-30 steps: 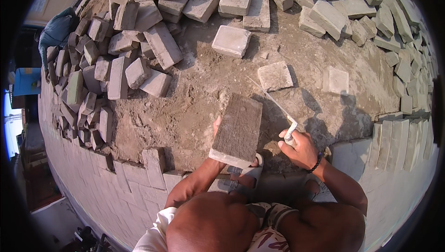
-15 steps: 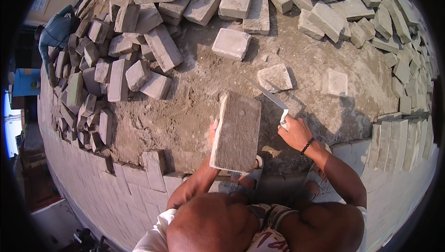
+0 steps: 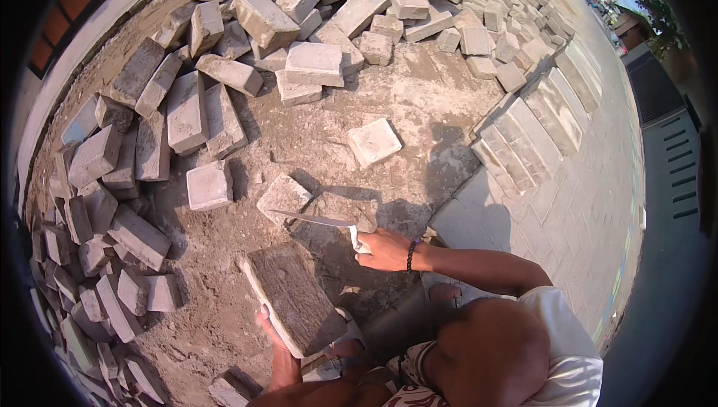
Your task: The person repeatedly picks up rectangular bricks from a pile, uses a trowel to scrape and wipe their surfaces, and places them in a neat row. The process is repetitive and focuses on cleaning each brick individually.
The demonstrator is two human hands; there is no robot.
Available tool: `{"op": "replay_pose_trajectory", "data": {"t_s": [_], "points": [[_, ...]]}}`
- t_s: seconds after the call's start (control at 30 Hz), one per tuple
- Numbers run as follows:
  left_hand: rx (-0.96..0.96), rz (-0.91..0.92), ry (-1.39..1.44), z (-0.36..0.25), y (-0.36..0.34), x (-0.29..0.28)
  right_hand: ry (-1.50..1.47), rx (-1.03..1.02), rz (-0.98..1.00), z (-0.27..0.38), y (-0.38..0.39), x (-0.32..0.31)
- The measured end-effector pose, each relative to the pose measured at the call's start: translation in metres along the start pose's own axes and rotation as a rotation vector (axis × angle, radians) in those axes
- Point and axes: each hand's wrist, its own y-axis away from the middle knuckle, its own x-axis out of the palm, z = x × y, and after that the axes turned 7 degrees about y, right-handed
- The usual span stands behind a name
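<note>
The left hand (image 3: 273,332) grips the brick (image 3: 293,296) from below, long axis toward 11 o'clock, while the right hand (image 3: 385,250), closed on the trowel (image 3: 314,218), sits at its 2 o'clock.

**Bare-armed person in a white shirt**

Both forearms are bare, with no gloves on the left hand (image 3: 271,325) or right hand (image 3: 385,250). A dark beaded bracelet (image 3: 410,255) circles the right wrist. A white short-sleeved shirt (image 3: 568,347) covers the shoulder.

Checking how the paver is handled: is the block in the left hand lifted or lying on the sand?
Lifted: the left hand grips the block from beneath, tilted above the sand.
</note>
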Motion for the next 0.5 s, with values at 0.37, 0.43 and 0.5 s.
{"op": "replay_pose_trajectory", "data": {"t_s": [0.37,0.43,0.5], "points": [[0.818,0.288,-2.24,-0.061,-0.015,0.099,-0.032,0.14,-0.014,-0.053,0.108,0.008],[0.558,0.35,-2.335,-0.084,-0.028,0.067,-0.002,0.185,-0.033,-0.055,0.128,0.003],[0.544,0.488,-2.4,-0.087,-0.038,0.07,-0.032,0.216,-0.127,-0.07,0.159,0.015]]}}
